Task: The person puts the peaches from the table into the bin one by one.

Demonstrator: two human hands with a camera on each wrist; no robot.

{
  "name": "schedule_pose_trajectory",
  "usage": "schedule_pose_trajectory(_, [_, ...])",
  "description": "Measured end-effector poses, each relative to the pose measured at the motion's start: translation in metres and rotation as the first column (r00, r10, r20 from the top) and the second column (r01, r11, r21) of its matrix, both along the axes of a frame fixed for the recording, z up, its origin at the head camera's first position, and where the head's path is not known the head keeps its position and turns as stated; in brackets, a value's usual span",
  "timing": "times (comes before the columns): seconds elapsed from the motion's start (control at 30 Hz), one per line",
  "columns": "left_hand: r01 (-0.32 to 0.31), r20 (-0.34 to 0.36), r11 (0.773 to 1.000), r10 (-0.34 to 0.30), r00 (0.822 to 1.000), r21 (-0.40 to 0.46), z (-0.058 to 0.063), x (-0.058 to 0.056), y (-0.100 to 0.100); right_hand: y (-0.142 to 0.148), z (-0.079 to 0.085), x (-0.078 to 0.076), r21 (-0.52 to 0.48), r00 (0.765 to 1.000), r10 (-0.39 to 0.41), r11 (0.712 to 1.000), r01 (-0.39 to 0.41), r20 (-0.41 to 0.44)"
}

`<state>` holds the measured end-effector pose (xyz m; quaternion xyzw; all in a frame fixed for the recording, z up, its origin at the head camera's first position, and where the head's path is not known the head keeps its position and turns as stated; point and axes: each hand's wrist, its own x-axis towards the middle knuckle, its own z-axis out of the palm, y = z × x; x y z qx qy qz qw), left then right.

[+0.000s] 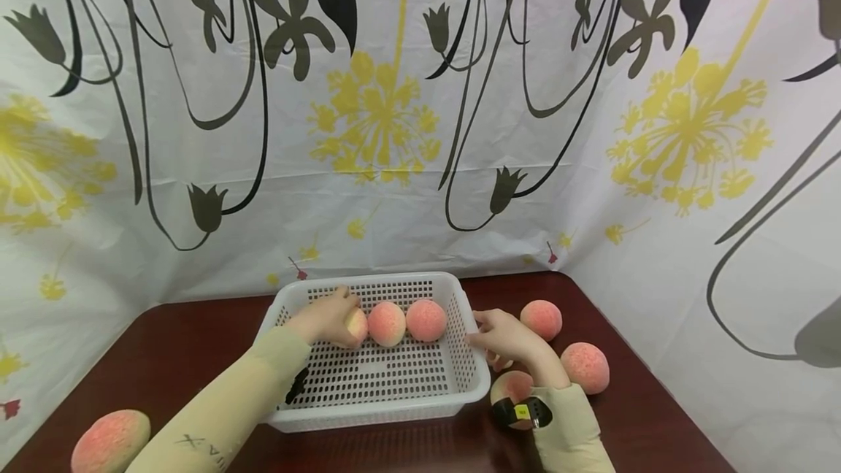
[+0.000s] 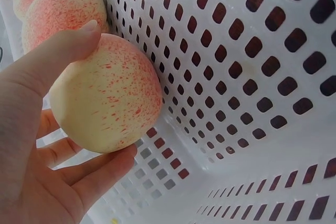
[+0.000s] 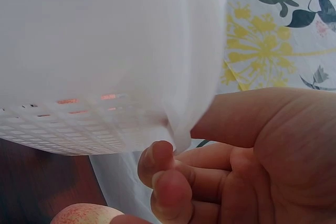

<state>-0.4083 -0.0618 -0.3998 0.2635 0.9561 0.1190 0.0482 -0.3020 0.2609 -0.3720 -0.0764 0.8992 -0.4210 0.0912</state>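
A white plastic basket [image 1: 374, 411] with perforated walls stands on the dark table. Inside, along its back side, three pinkish-yellow peaches form a row. My left hand [image 1: 326, 318] grips the leftmost peach [image 2: 113, 98], thumb on top and fingers curled beneath it. The middle peach [image 1: 387, 324] sits beside it, then the right peach [image 1: 426, 320]. At the basket's right side, my right hand [image 1: 509, 336] pinches the rim [image 3: 202, 77]; its thumb is partly hidden behind the rim, and the fingers curl below.
Right of the basket lie several more peaches, among them a far one [image 1: 542, 320], one by the forearm [image 1: 587, 368] and one partly behind the wrist strap [image 1: 511, 387]. Another peach [image 1: 112, 441] is at the table's left front. A patterned curtain [image 1: 394, 130] hangs behind the table [image 1: 190, 341].
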Motion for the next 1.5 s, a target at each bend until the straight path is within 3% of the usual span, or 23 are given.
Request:
schedule_pose_trajectory(0.27, [-0.001, -0.004, 0.999, 0.001, 1.000, -0.039, 0.001, 0.002, 0.000, -0.001, 0.002, 0.001, 0.005, 1.000, -0.010, 1.000, 0.010, 0.004])
schedule_pose_trajectory(0.7, [0.044, -0.011, 0.999, -0.044, 0.999, -0.011, 0.010, 0.002, -0.007, -0.003, 0.006, 0.002, -0.002, 1.000, -0.005, 1.000, 0.005, 0.000])
schedule_pose_trajectory(0.9, [0.068, 0.047, 0.995, -0.071, 0.996, 0.075, 0.023, 0.007, -0.015, -0.003, 0.005, 0.003, -0.007, 1.000, -0.008, 1.000, 0.009, 0.015])
schedule_pose_trajectory(1.23, [0.060, 0.023, 0.995, -0.062, 0.998, 0.077, 0.052, 0.019, -0.044, 0.001, 0.004, 0.003, -0.003, 1.000, 0.004, 1.000, -0.004, 0.001])
schedule_pose_trajectory(1.37, [0.074, 0.009, 0.994, -0.075, 0.997, 0.080, 0.051, 0.020, -0.048, 0.003, 0.005, 0.002, 0.003, 1.000, -0.001, 1.000, 0.001, -0.007])
schedule_pose_trajectory(1.5, [0.073, 0.015, 0.994, -0.075, 0.997, 0.081, 0.041, 0.018, -0.047, 0.000, 0.002, 0.002, -0.013, 1.000, 0.020, 1.000, -0.020, 0.003])
